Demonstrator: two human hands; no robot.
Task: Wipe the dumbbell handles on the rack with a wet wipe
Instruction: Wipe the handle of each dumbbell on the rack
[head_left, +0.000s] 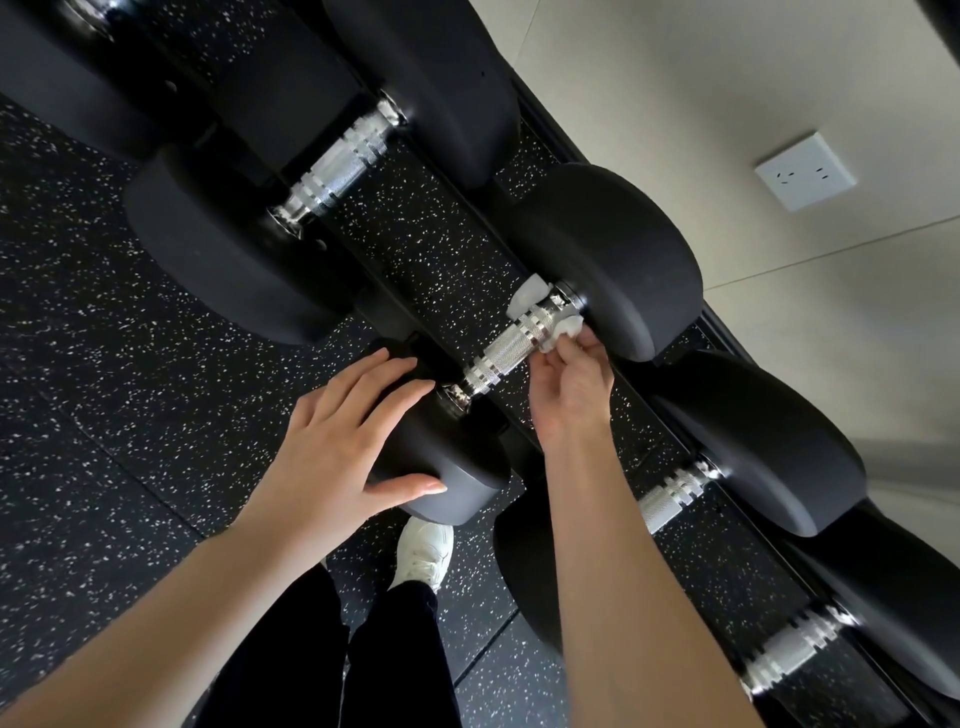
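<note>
1. The left hand (340, 441), at lower centre-left of the frame, rests with fingers spread flat on the near black rubber head (447, 467) of the dumbbell, gripping nothing.
2. The knurled chrome dumbbell handle (511, 351) runs diagonally at centre.
3. The right hand (571, 379) pinches a crumpled white wet wipe (563, 330) wrapped round the handle's far end.
4. A white wall socket (805, 171) sits upper right.

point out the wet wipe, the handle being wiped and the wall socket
wet wipe (563, 332), head view: the bunched white part pinched at the right hand's fingertips.
handle being wiped (511, 351), head view: the knurled middle of the chrome bar.
wall socket (805, 171), head view: centre of the white faceplate.
</note>
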